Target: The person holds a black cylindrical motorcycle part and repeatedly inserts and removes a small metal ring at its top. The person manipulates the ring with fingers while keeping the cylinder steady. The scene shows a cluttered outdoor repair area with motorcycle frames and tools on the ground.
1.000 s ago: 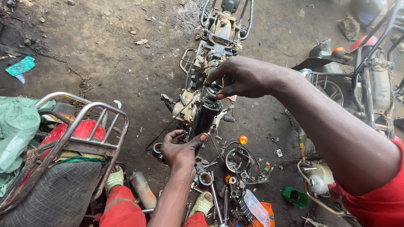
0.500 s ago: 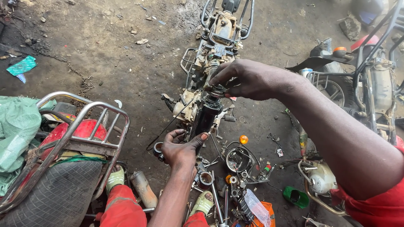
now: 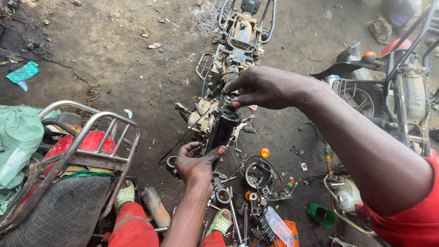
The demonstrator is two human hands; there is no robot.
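Standing upright above the stripped motorcycle frame (image 3: 238,41), a black tube (image 3: 222,130) is gripped low by the closed left hand (image 3: 196,162), while its top cap is pinched by the right hand (image 3: 263,87), not yet removed.

Bare forearms, a red short sleeve (image 3: 411,224), orange-red trousers (image 3: 132,228) and pale green sandals (image 3: 124,194).

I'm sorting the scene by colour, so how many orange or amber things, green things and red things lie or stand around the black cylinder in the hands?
Orange or amber: 3, round lens, bag, lamp on the right motorcycle
Green: 3, cup, scrap, cloth
Red: 2, left motorcycle's tail, right motorcycle's tank
Total: 8
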